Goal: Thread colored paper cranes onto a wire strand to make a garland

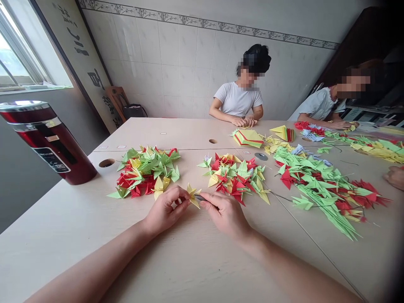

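Between the fingers of my left hand (172, 206) is pinched a yellow folded-paper flower (193, 195) with pointed petals spread apart. My right hand (225, 212) grips a slim dark tool (199, 197), its tip touching the flower's petals; most of it is hidden in my fingers, so its kind cannot be made out. Just beyond my left hand lies a heap of green, red and yellow paper flowers (148, 168). Past my right hand is a second heap of mixed paper flowers (235, 174).
A dark red thermos (52, 145) stands at the left, near a round table hole (107, 163). Strung green and red paper pieces (318, 181) spread over the right side. Folded paper stacks (249, 138) lie farther back. Two people (238, 101) sit across the table, hands on paper.
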Action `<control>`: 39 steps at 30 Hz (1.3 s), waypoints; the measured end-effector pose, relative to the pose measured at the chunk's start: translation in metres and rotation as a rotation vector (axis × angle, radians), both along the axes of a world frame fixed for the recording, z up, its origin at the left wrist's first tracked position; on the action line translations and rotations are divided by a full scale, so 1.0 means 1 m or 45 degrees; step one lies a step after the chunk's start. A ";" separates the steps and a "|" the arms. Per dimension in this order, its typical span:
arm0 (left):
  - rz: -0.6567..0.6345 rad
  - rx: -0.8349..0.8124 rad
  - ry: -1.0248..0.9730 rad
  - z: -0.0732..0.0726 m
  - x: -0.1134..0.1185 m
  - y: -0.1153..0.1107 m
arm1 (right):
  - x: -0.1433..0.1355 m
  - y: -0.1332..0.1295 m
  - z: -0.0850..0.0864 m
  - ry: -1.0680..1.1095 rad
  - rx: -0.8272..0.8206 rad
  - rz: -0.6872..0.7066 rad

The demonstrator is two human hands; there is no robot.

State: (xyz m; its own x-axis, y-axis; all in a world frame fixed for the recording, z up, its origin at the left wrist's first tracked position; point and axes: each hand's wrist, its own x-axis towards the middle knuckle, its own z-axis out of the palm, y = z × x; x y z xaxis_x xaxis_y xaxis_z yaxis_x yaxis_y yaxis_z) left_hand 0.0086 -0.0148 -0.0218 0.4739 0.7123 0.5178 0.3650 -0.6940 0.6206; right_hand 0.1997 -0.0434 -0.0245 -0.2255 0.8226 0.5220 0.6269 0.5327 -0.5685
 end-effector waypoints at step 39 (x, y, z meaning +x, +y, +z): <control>0.262 -0.526 -0.330 -0.009 0.015 0.005 | 0.007 0.019 0.009 0.991 -0.384 -0.131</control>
State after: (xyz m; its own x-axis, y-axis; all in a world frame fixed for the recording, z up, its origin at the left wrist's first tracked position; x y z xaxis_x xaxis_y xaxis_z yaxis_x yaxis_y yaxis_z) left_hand 0.0231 -0.0094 -0.0311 0.1966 0.9466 0.2557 0.2657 -0.3025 0.9154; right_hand 0.2065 -0.0246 -0.0159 0.1918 0.9485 0.2522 0.0341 0.2504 -0.9675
